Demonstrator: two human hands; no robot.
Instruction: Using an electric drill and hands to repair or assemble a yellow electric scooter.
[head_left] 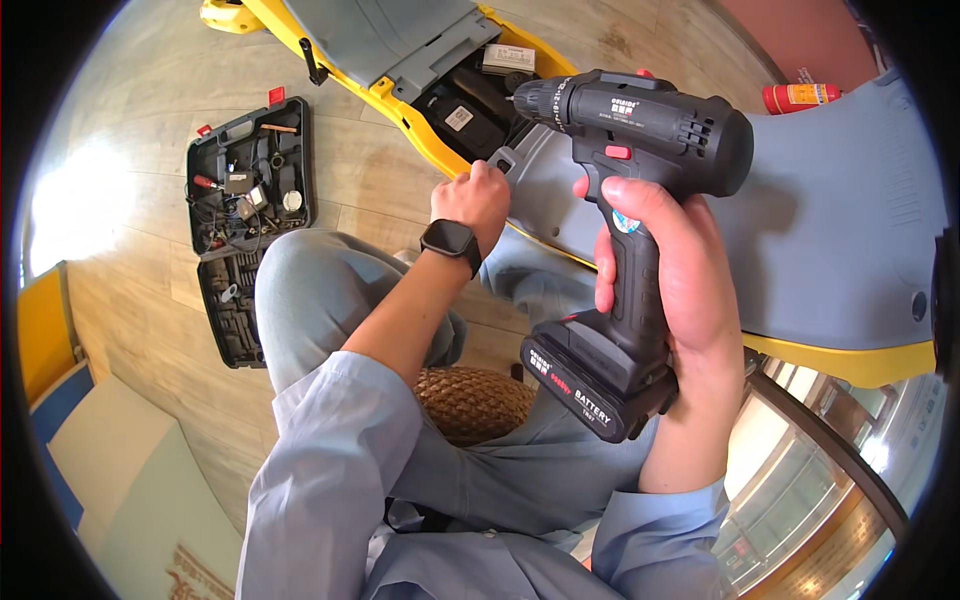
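My right hand (690, 265) is wrapped round the handle of a black cordless drill (650, 120), raised in front of me. The drill's chuck points left, and a thick battery pack sits at the base of its grip. My left hand (472, 205), wearing a dark watch, is closed at the edge of a yellow and grey machine body (800, 230). Its fingertips are hidden, beside a small grey latch-like part (508, 160). Just beyond lies an open compartment with a black box (462, 118) and a silver module (508, 58) inside.
An open black tool case (250, 180) with tools and parts lies on the wooden floor to the left. I sit on a woven stool (475, 402). A raised grey panel (375, 35) is at the top, and a red fire extinguisher (800, 97) lies far right.
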